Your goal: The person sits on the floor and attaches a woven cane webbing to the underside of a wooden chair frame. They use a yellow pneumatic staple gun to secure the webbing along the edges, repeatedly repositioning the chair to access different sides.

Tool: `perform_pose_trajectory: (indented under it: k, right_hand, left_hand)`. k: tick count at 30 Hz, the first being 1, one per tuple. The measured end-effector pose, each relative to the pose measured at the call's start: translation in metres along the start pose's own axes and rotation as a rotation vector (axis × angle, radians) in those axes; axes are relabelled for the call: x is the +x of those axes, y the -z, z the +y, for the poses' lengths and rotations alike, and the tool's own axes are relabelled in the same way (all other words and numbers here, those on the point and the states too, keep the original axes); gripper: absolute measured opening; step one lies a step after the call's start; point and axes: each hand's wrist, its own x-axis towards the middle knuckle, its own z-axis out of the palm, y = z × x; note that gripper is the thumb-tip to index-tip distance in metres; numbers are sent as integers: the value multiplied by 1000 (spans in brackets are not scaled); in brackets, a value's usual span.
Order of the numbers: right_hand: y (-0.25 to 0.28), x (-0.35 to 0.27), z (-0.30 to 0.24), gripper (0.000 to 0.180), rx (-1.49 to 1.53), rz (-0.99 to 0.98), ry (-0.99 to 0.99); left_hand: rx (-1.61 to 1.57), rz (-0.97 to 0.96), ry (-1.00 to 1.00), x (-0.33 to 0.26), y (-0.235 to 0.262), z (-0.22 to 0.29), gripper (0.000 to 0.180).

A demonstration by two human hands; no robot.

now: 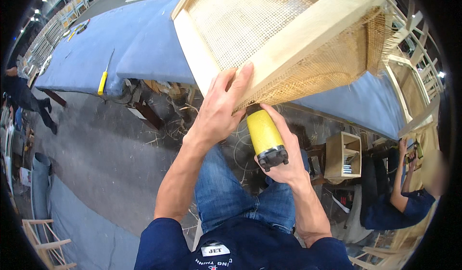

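A pale wooden frame (pixel 298 41) with a woven cane panel (pixel 240 14) tilts up in front of me, its raw cane edge (pixel 317 72) hanging over the near rail. My left hand (pixel 216 108) grips the near left corner of this frame, fingers on the wood and cane. My right hand (pixel 288 159) is wrapped around a yellow staple gun (pixel 265 132) with a black end cap. The gun's nose is up at the underside of the cane edge, close beside my left fingers; its tip is hidden.
A blue padded table (pixel 149 39) stands beyond, bearing a yellow-handled screwdriver (pixel 103 82). At right, a seated co-worker (pixel 399 202) holds a tool near another wooden frame (pixel 409 87). A small wooden box (pixel 343 157) stands under the table. Another person (pixel 29 96) is at far left.
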Motion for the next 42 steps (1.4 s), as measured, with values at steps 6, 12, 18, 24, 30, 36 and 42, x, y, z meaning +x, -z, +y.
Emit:
perform_pose_trajectory:
  k: [6,12,18,24,30,36,42]
  right_hand:
    - [-7,-13,8,87,16,93,137]
    - [-15,-11,17,84,10,144,206]
    - [-16,-6,14,83,-9,127,189]
    - [-8,-5,9,109,26,-12,17]
    - [-16,-11,20,106,126,37,86]
    - [-23,-14,24,109,118,55,124]
    - [-24,-10,21,106,80,53,106]
  left_hand:
    - [-194,-1,-53,-2,10,-13,67]
    - [-236,159,-58,-2,-5,-19,69]
    - [-237,170,-54,-6,-11,-22,73]
    - [-302,210,-27,-10,-21,-21,74]
    - [-276,244,36,-6,-18,-26,76]
    - [-301,275,64,-9,-22,-27,76]
    - [-339,293,101,-13,-26,-23,76]
